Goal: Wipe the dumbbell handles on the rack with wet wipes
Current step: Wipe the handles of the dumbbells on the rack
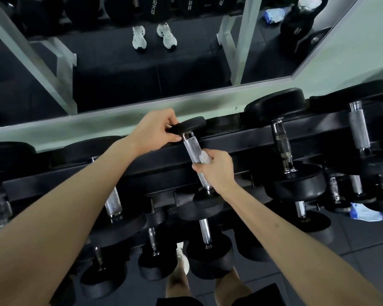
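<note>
In the middle of the frame my left hand pinches the rim of the far black head of a small dumbbell on the top tier of the rack, thumb under and fingers curled over the edge. The knurled handle has its long axis running from that head at upper left down toward me and slightly right, so it sits tilted rather than straight across the rail. My right hand is clenched around the lower half of the handle with a white wet wipe bunched between my fingers and the metal; only a small fold of the wipe shows above my fist. The near head of this dumbbell is mostly hidden under my right wrist. At lower right a blue wipes pack lies on the floor, half blocked by other dumbbells. Along the top of the frame a mirror reflects white shoes.
</note>
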Motion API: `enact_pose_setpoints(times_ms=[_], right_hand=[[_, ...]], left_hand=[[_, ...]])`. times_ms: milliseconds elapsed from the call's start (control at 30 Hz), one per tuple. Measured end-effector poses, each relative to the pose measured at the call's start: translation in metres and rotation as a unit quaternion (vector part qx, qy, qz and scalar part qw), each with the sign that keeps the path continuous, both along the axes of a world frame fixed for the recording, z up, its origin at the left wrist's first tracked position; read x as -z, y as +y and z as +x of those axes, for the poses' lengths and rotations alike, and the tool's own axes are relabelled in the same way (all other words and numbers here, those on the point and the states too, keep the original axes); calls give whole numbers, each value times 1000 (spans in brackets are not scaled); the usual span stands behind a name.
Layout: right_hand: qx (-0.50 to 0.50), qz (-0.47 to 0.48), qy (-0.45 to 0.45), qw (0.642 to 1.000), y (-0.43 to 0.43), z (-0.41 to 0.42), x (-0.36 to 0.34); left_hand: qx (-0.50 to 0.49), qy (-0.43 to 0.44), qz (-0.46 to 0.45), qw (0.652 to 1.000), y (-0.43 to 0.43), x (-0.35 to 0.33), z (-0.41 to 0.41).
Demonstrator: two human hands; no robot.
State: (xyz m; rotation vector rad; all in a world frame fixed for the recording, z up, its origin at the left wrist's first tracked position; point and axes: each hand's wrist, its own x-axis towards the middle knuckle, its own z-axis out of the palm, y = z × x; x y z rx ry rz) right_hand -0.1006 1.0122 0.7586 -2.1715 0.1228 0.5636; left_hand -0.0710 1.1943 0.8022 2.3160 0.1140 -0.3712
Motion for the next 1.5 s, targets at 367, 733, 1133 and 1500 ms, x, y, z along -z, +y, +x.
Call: enact_pose_setpoints(times_ms=[367,733,1133,1500], right_hand=[[91,-70,-100,988,32,-39,7],[-26,131,111,985,8,0,-23],[-169,-35,12,985,-18,14,-4],[-229,-106,87,964,-52,-5,1]], left_hand=[[38,-28,8,999,8,11,-11],[26,1,3,1000,-8,-6,7],[51,-32,26,998,-14,0,-4],[101,-71,126,984,-33,-2,5]])
